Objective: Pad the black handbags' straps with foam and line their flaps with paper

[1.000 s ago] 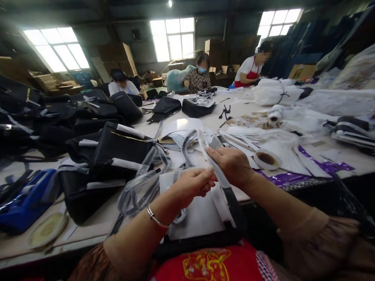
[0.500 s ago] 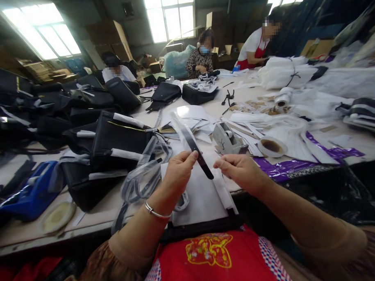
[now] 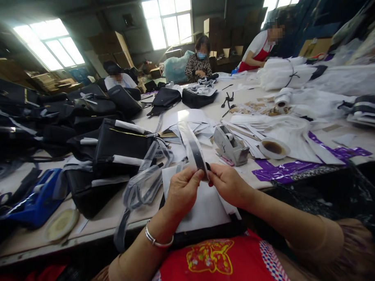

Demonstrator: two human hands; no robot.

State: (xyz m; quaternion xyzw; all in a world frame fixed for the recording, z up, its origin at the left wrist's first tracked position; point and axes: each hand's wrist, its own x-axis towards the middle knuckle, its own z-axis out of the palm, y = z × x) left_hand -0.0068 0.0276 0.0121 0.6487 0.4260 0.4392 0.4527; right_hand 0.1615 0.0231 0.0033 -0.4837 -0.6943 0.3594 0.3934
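Note:
Between my hands is a black strap (image 3: 196, 150), its upper length wrapped in clear plastic film. My left hand (image 3: 184, 187) pinches the strap near its lower end between thumb and fingers. At that same end, my right hand (image 3: 227, 182) is closed, its fingertips meeting the left thumb; they pinch the strap's end, which is mostly hidden. Below the hands a white sheet (image 3: 197, 212) lies over something black at the table edge. Left of it, another plastic-wrapped strap (image 3: 140, 187) is coiled on the table.
Black bags (image 3: 123, 147) are piled at the left, near a blue tape dispenser (image 3: 38, 203). A grey tape dispenser (image 3: 232, 145), a tape roll (image 3: 274, 147) and purple plastic (image 3: 283, 170) lie to the right. White sheets (image 3: 186, 118) are ahead. Several co-workers (image 3: 200, 62) work across the table.
My right hand has moved left and in to the strap's end, which was free before. The film-wrapped strap has shifted slightly down, and its bare black end is now covered.

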